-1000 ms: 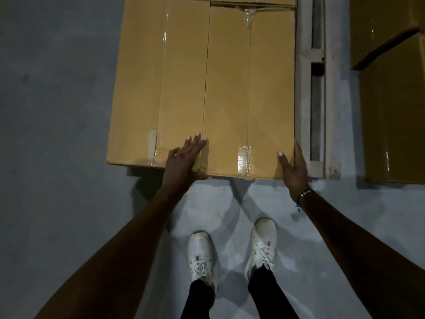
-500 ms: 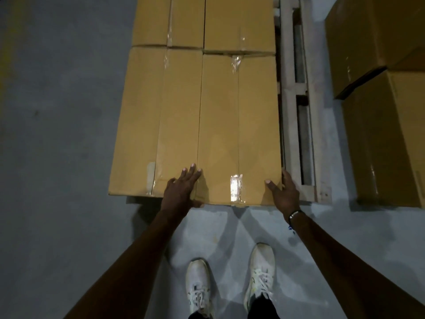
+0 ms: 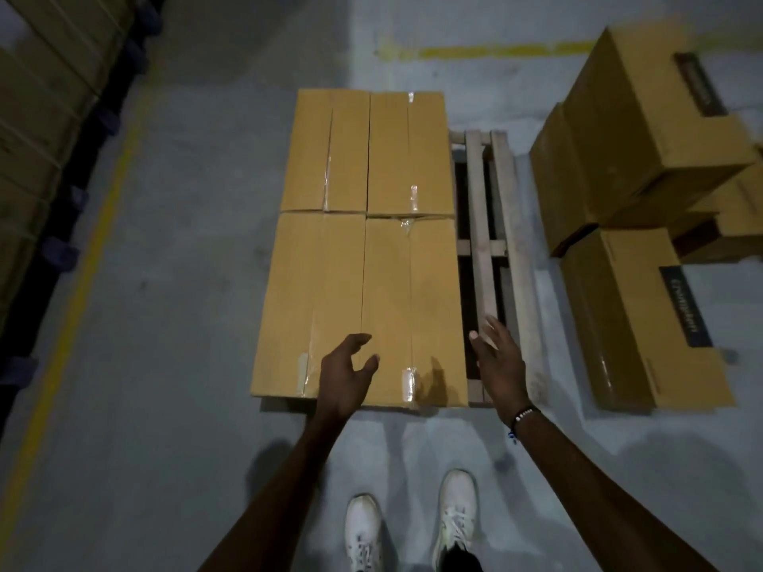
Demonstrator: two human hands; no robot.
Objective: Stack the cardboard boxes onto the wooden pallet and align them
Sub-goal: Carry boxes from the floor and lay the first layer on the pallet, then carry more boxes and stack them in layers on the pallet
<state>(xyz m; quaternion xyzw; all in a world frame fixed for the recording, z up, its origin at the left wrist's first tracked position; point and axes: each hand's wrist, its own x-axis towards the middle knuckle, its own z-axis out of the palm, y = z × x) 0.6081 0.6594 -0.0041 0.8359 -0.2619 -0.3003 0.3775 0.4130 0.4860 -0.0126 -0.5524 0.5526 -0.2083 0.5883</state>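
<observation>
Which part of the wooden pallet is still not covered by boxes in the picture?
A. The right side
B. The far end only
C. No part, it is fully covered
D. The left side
A: the four cardboard boxes cover the left and middle of the wooden pallet, while bare slats show along its right side, next to the right hand.

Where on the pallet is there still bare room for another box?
Only the slat strip along the wooden pallet's right side, between the four cardboard boxes and the floor stack; it looks narrower than a box. The right hand hovers there. The left side is filled.
</observation>
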